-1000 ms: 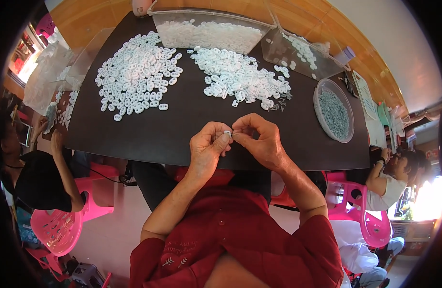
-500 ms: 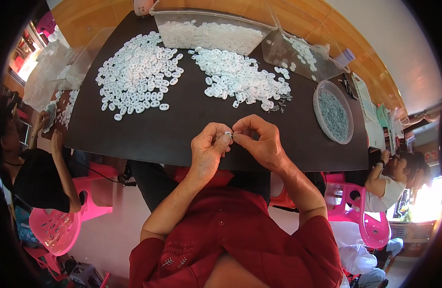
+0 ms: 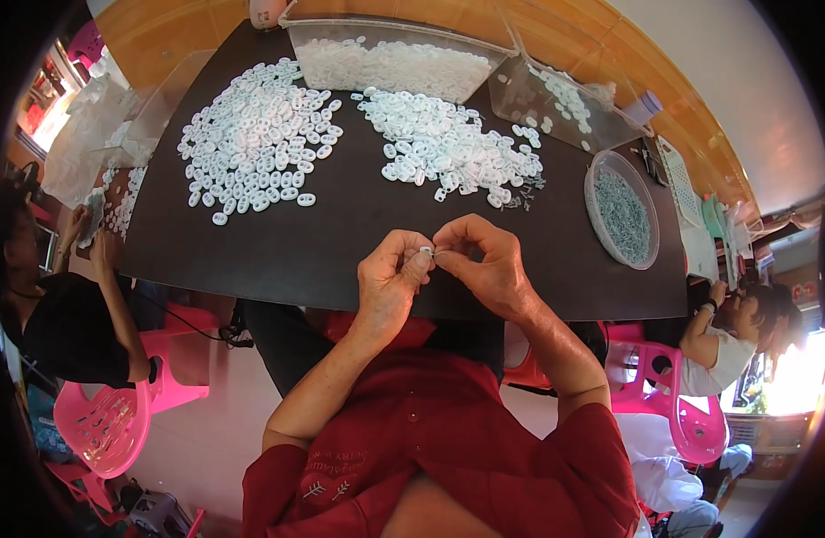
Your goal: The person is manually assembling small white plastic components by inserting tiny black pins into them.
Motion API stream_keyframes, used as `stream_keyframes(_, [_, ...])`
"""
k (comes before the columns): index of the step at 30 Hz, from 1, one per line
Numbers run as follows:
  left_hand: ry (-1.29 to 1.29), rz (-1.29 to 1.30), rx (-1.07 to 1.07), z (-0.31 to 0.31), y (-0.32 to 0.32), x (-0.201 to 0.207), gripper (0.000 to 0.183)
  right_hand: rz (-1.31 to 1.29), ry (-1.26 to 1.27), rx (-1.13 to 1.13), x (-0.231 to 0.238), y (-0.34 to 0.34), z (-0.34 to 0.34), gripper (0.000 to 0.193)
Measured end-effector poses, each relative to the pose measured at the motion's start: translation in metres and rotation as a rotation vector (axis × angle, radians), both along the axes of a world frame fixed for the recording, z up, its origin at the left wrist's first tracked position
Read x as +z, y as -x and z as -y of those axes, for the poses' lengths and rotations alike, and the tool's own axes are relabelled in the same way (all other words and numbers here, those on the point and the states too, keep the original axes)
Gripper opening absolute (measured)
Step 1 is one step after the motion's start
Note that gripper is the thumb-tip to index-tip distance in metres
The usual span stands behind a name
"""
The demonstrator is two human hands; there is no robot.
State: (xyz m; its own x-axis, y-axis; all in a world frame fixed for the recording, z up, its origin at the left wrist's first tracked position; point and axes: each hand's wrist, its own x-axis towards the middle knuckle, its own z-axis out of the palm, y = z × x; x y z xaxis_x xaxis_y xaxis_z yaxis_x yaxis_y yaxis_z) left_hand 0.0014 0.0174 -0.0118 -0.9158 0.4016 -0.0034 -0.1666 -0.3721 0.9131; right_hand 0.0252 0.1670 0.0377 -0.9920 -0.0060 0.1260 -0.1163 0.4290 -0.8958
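Note:
My left hand (image 3: 390, 280) is closed, with a small white oval plastic piece (image 3: 426, 251) pinched between thumb and fingers. Right beside it, my right hand (image 3: 486, 267) is pinched against the piece's edge; whatever its fingertips hold is too small to make out. Both hands meet just above the near edge of the dark table (image 3: 323, 242). Beyond them lie two piles of white oval pieces with two holes each: a wide left pile (image 3: 260, 134) and a right pile (image 3: 453, 148). A few small grey screws (image 3: 523, 195) lie by the right pile.
At the right stands a round clear tub (image 3: 589, 199) of grey screws. Along the back are a clear bin (image 3: 395, 31) full of white pieces and a second clear bin (image 3: 511, 99). One person (image 3: 72, 323) sits at the left, another (image 3: 717, 341) at the right.
My hands stay almost in the same place, still pinched together around the piece. At the left, the other person's arms and body have shifted slightly.

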Motion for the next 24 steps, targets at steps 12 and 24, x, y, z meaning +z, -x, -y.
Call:
stream_keyframes(12, [0.108,-0.129,0.136,-0.0039,-0.0039,-0.0021,0.006,0.077,0.261,-0.060,-0.0062,0.0031,0.0048,0.013])
stream_keyframes(24, [-0.163,0.035,0.101,-0.0019,-0.0012,-0.0038,0.018,0.039,0.248,-0.063,-0.0089,0.0049,0.0095,0.005])
